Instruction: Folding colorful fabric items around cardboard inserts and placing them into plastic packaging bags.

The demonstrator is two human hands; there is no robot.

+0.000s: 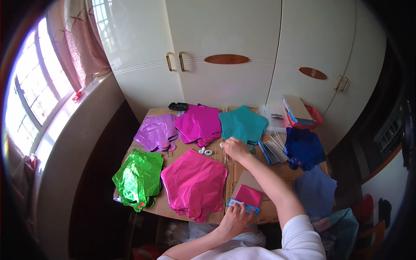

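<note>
My left hand [236, 222] has its fingers bent over the blue-and-white header [234, 202] of a flat packet with a pink folded foil sheet [249, 195] in it. A grey-brown card [249, 180] lies just beyond. Farther off, my right hand [236, 149] is closed, with a small white piece [222, 144] at its fingertips; its exact kind is too small to make out. Several small white rolls [208, 152] lie left of that hand. Near it are stacks of flat star-shaped foil balloons: teal [243, 123], magenta [198, 123] and hot pink [195, 180].
Lilac [157, 132], green [138, 177], dark blue [304, 147] and pale blue [315, 193] foil stacks ring the cardboard-covered table [162, 208]. White sticks and blue-edged cards [273, 149] lie right of my right hand. A red basket [315, 116] and black object [178, 106] sit behind, before white cabinets [225, 26].
</note>
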